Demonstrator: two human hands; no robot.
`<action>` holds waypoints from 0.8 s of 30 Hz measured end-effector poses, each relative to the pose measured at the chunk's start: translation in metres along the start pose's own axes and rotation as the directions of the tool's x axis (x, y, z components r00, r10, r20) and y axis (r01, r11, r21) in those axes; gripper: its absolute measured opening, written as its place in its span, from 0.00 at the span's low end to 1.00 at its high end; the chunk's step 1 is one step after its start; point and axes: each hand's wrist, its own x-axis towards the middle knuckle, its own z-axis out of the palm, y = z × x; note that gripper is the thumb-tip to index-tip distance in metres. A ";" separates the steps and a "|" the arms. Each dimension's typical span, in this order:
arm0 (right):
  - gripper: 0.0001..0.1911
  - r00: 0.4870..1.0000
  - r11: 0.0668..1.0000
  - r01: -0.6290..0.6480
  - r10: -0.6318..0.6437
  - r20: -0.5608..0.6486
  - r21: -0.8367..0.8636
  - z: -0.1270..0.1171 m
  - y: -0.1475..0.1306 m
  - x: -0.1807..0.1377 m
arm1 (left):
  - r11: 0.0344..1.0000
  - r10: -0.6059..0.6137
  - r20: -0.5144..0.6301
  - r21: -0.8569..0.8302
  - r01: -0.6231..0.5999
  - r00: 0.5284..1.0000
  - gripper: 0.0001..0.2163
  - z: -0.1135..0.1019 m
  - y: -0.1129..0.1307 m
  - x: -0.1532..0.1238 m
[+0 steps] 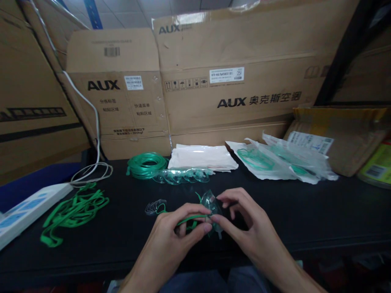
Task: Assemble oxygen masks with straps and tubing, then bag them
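Observation:
Near the front edge of the black table, a clear oxygen mask [216,208] is held between my two hands. My left hand [180,230] pinches a green elastic strap [192,218] at the mask's left side, thumb and forefinger together. The thumb of my right hand [244,215] presses at the same spot, while its fingers curl round the mask's upper right side. Just where the strap meets the mask is partly covered by my fingertips. Left of my left hand lies a small clear loop piece [155,207] with a bit of green on it.
A heap of green straps [75,209] lies at left beside a white power strip [33,207]. Behind my hands are coiled green tubing [147,165], a row of clear masks [183,176], white pouches [203,156] and filled packets [262,160]. Cardboard boxes [195,110] wall the back.

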 end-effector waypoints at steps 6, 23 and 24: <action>0.08 0.973 0.974 0.227 -0.225 0.058 -0.030 0.000 -0.006 -0.002 | 1.000 0.003 -0.001 0.019 -0.003 1.000 0.13 0.002 0.000 -0.001; 0.09 0.969 0.973 0.222 -0.212 0.130 -0.067 0.010 -0.010 -0.002 | 0.983 0.100 -0.066 0.164 -0.088 0.993 0.10 0.004 0.013 -0.002; 0.09 0.964 0.966 0.247 -0.236 0.122 -0.076 0.011 -0.011 -0.003 | 0.978 0.122 -0.066 0.176 -0.109 0.990 0.10 0.004 0.014 -0.002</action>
